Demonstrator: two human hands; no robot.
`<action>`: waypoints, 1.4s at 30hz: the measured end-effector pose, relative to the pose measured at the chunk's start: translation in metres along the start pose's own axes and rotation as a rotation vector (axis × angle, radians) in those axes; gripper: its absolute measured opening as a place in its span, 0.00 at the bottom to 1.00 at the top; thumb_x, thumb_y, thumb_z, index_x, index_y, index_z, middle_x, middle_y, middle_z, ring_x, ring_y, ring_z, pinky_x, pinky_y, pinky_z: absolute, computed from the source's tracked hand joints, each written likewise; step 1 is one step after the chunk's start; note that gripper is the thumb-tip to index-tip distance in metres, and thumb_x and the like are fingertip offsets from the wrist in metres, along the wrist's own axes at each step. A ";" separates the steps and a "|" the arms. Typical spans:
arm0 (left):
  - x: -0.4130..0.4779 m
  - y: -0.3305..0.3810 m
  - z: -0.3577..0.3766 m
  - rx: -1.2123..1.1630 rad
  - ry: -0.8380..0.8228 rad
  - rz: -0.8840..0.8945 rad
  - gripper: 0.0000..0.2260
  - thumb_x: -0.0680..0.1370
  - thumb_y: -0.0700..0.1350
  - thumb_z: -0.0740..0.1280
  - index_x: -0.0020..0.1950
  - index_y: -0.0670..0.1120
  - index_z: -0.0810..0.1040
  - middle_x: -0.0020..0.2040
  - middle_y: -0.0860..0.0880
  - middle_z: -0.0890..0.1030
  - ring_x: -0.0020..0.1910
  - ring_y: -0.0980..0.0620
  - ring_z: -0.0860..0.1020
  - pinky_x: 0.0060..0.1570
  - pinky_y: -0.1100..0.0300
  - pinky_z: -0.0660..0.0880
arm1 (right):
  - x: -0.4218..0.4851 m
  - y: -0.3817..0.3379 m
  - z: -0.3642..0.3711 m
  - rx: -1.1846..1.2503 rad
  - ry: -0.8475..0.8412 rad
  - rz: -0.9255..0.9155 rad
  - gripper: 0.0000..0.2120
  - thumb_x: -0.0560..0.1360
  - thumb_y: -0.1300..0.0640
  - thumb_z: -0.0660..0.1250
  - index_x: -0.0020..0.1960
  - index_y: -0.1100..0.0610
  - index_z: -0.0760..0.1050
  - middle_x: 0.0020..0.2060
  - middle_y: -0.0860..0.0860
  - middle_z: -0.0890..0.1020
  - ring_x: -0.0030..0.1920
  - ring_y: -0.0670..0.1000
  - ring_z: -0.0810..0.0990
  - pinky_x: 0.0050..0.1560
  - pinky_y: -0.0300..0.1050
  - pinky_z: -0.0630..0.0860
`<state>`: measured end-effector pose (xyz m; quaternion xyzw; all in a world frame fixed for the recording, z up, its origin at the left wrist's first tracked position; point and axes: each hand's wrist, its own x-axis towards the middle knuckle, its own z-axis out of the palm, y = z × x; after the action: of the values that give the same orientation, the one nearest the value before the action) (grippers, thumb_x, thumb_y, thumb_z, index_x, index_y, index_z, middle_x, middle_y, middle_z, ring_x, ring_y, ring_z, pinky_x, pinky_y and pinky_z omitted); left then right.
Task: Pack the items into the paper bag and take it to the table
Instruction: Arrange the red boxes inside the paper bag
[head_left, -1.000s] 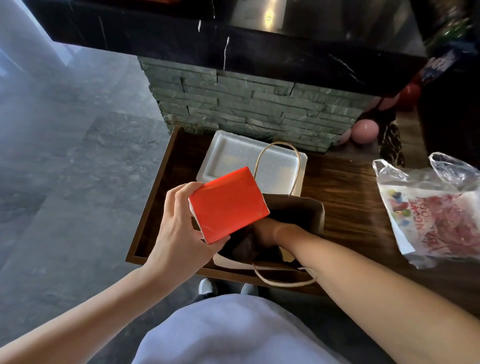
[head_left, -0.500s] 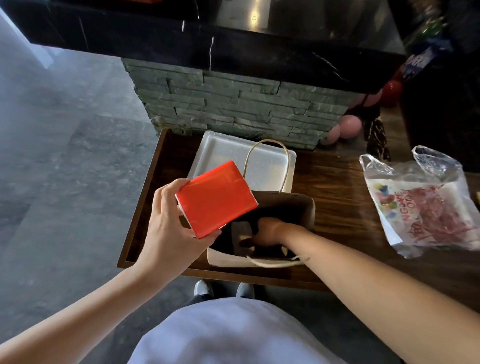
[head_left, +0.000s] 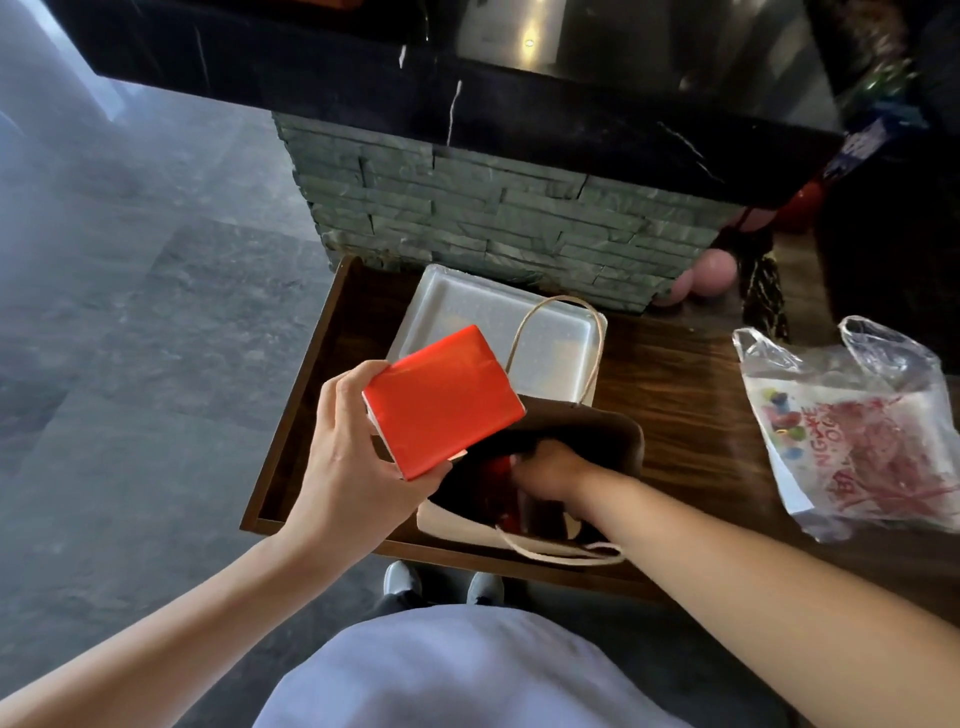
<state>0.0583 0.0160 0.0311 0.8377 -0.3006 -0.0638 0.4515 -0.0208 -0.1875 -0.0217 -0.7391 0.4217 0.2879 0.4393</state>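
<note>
A brown paper bag (head_left: 621, 441) with twine handles stands open on the dark wooden table (head_left: 680, 395). My left hand (head_left: 348, 467) grips a red wrapped box (head_left: 441, 400) and holds it tilted just above the bag's left rim. My right hand (head_left: 550, 467) is down inside the bag's mouth, next to something red (head_left: 493, 478). Its fingers are hidden in the dark interior, so whether they grip anything is unclear.
A white foam tray (head_left: 467, 306) lies behind the bag. A clear plastic bag with red print (head_left: 852, 431) lies on the table to the right. A stone-clad counter base (head_left: 493, 223) rises at the back, pink balloons (head_left: 714, 270) beside it. Grey floor lies left.
The red box stays above the bag's left rim in my left hand. My right hand remains inside the bag; something red now shows beside it. The view shifted slightly.
</note>
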 end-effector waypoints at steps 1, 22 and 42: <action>0.000 -0.001 0.001 -0.007 0.002 0.003 0.46 0.61 0.48 0.84 0.71 0.56 0.60 0.65 0.59 0.63 0.61 0.42 0.75 0.46 0.53 0.82 | -0.010 0.001 -0.010 0.078 -0.005 -0.004 0.08 0.76 0.56 0.65 0.54 0.53 0.78 0.39 0.50 0.82 0.41 0.50 0.80 0.36 0.41 0.73; 0.003 -0.004 -0.003 -0.041 0.021 -0.084 0.46 0.57 0.61 0.80 0.70 0.60 0.60 0.62 0.62 0.64 0.49 0.57 0.79 0.41 0.71 0.71 | -0.030 0.017 -0.050 0.765 -0.271 0.266 0.28 0.59 0.72 0.68 0.57 0.57 0.74 0.46 0.61 0.86 0.49 0.64 0.83 0.37 0.55 0.83; 0.006 -0.010 0.000 0.001 0.010 -0.062 0.47 0.58 0.54 0.84 0.70 0.62 0.59 0.61 0.64 0.64 0.51 0.53 0.79 0.41 0.74 0.69 | -0.010 0.035 -0.033 0.976 -0.239 -0.079 0.27 0.57 0.61 0.81 0.55 0.54 0.81 0.54 0.59 0.84 0.53 0.62 0.84 0.48 0.55 0.82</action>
<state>0.0679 0.0166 0.0246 0.8471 -0.2726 -0.0735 0.4502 -0.0540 -0.2223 -0.0132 -0.4247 0.4255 0.1228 0.7896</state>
